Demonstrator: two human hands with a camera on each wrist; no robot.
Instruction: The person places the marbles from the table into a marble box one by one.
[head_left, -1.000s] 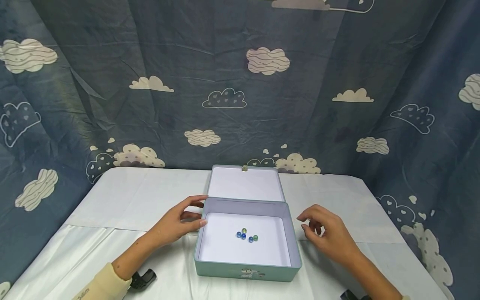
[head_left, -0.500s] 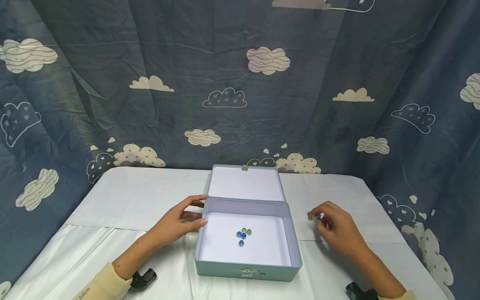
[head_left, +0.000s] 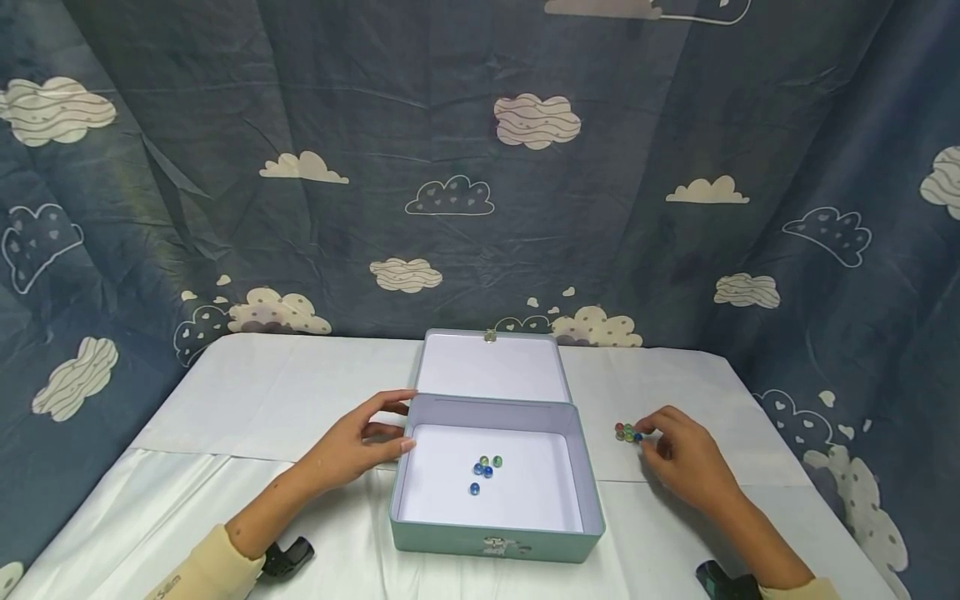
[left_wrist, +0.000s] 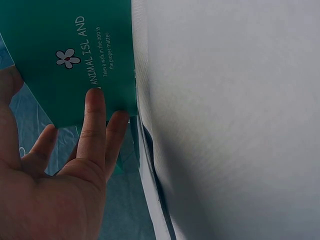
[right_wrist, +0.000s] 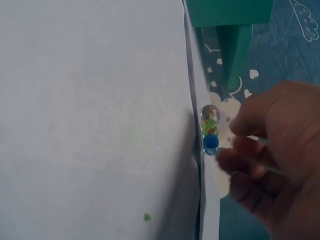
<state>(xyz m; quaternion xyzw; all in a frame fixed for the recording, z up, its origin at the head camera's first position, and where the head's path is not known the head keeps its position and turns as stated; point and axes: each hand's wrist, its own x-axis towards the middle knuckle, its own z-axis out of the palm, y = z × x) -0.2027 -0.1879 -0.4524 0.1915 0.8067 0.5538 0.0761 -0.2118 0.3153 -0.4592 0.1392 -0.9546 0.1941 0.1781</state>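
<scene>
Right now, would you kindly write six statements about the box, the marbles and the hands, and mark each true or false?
1. The left hand touches the side of the box. True.
2. Five marbles lie inside the box. True.
3. No marbles lie outside the box. False: a small cluster lies on the white cloth to its right.
4. The right hand is beside that cluster. True.
5. The box is closed. False: its lid is open.
6. The marbles inside are all red. False: they are blue and green.
</scene>
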